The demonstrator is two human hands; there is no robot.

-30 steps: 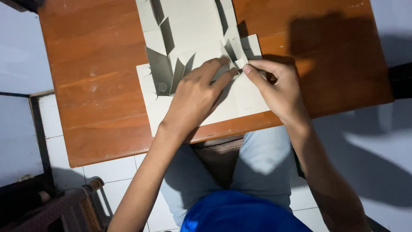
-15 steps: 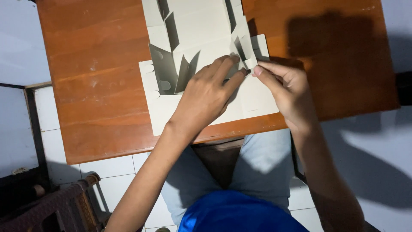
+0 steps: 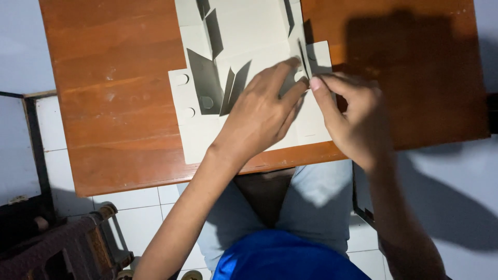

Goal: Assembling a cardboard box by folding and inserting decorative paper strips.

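1. Your left hand (image 3: 262, 116) lies flat on the card (image 3: 249, 36), fingers spread and pressing down. That weight pins the sheet to the table (image 3: 119, 93) so it cannot slide while the other hand works.
2. Your right hand (image 3: 353, 116) has thumb and forefinger pinched together on a narrow flap (image 3: 302, 57) that stands up from the card's right part. The grip is closed on the flap's edge, near the left fingertips, so the fold bends where the left hand braces it.
3. The card is a pale die-cut sheet lying across the middle of the table, its near edge almost at the table's front edge, just above your lap. It runs out of view at the top.
4. Other flaps (image 3: 207, 83) on the left side already stand raised and cast dark shadows; small round holes (image 3: 181, 79) sit along the left margin, untouched.
5. A dark chair (image 3: 62, 243) stands on the tiled floor to your left, well apart from the work.
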